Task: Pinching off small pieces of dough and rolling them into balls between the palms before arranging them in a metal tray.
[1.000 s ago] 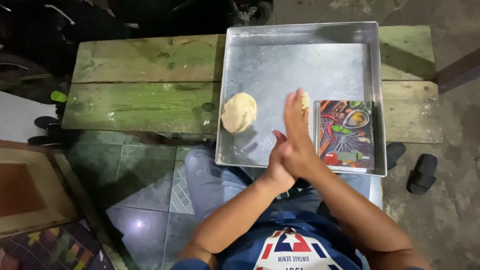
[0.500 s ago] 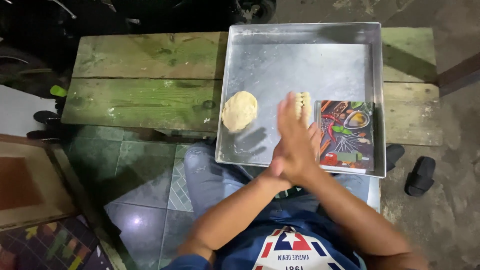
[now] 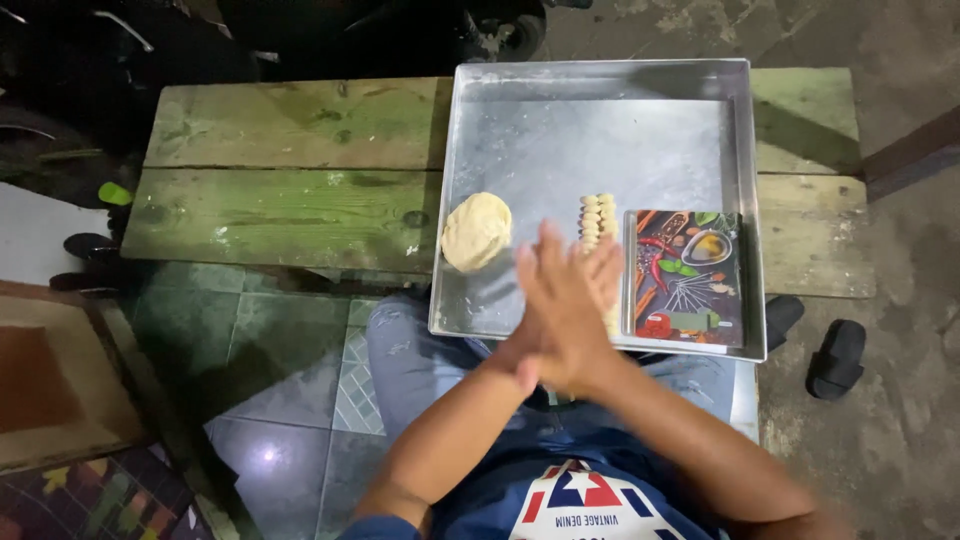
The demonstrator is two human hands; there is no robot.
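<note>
From the head camera I look down on a square metal tray (image 3: 600,130) resting across a weathered green wooden bench (image 3: 290,170), its near edge overhanging my lap. My left hand (image 3: 540,300) and right hand (image 3: 585,320) are pressed palm to palm above the tray's near edge, fingers straight and together; I cannot tell whether anything lies between the palms. A round lump of pale dough (image 3: 476,231) sits against the tray's left wall, just left of my hands. A short column of small ridged dough pieces (image 3: 599,220) lies in the tray's middle, partly hidden by my fingertips. A printed card showing spices and herbs (image 3: 685,278) fills the tray's near right corner. A black sandal (image 3: 836,358) lies on the floor beyond the bench's right end.
</note>
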